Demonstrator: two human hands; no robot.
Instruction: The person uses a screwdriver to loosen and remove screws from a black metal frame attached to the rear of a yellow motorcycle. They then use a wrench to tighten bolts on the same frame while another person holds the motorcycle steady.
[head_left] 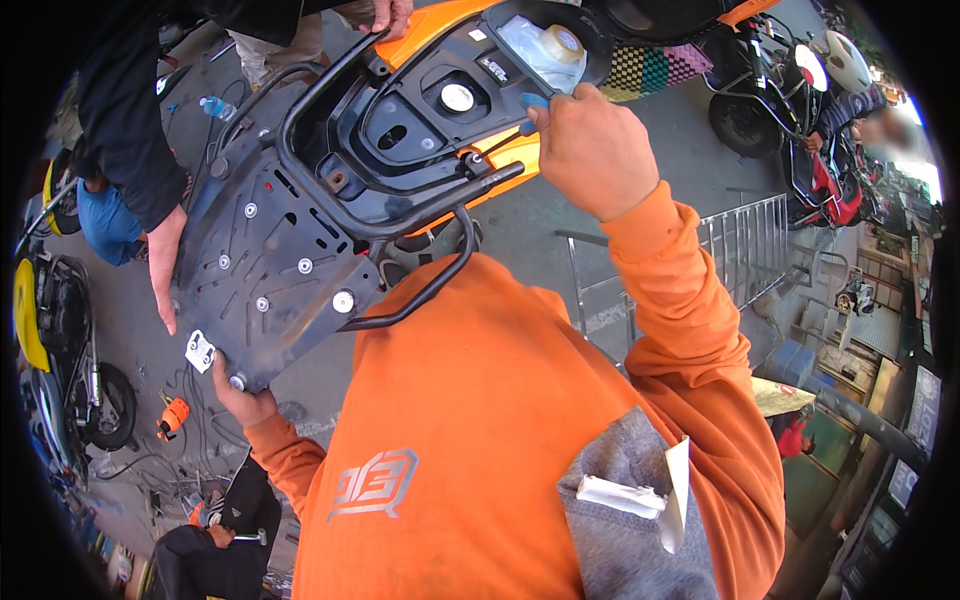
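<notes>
My right hand (595, 150) is closed around a blue-handled driver (531, 112). The driver's thin shaft reaches down to a bolt point on the black tubular rack (400, 220), beside the orange tail of a motorcycle (515, 155). With my left hand (240, 395) I grip the near corner of a black rack plate (270, 240), which has several round metal bolts on top. My left fingers are partly hidden under it. A small white bracket (200, 351) sits at the plate's edge, close to my left thumb.
Another person's hand (165, 265) reaches to the plate's left edge; a second hand (392, 14) rests on the rack's far end. Tape in a plastic bag (550, 50) lies in the seat opening. A metal ladder (745, 245) and parked motorcycles (745, 110) stand right; an orange bottle (173, 416) lies left.
</notes>
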